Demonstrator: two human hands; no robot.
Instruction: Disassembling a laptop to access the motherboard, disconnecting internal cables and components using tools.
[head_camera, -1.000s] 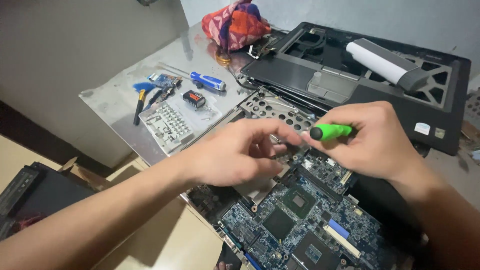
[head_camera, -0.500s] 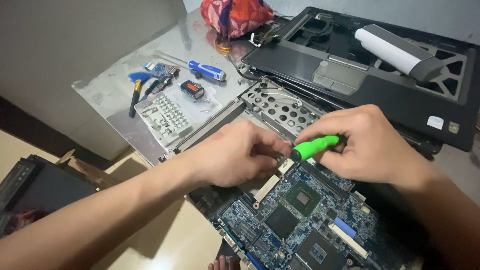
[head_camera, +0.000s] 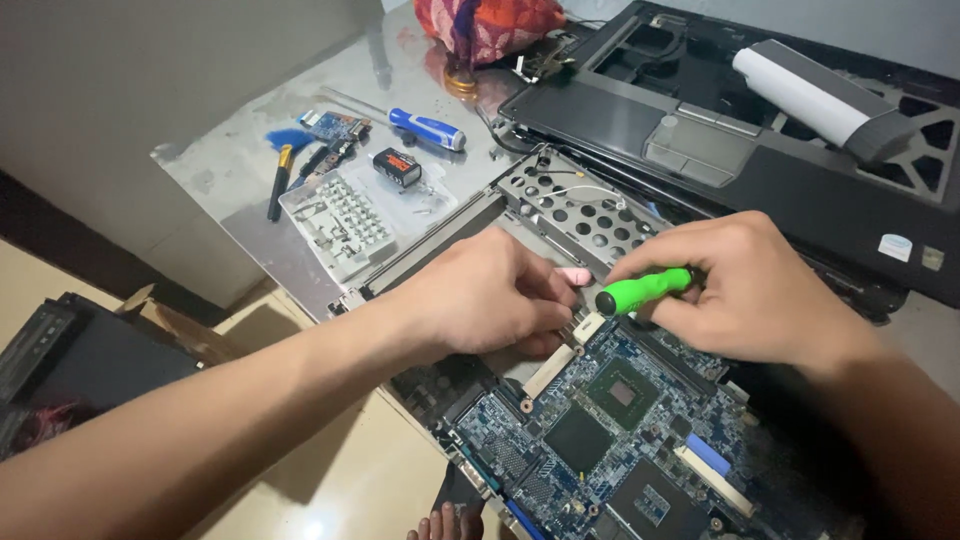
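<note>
Right hand (head_camera: 750, 290) grip clenched round green screwdriver handle (head_camera: 640, 291), tool lying near level, butt end pointing left. Left hand (head_camera: 490, 295) grip curled, fingertips pressed down on bracket at far edge of blue laptop motherboard (head_camera: 610, 430); whether pinching anything, cannot tell. Perforated metal frame (head_camera: 580, 205) just beyond hands. Far left on worktop (head_camera: 230, 170): blue screwdriver (head_camera: 428, 128), clear screw tray (head_camera: 340, 220). Far right: black palmrest cover (head_camera: 720, 140).
</note>
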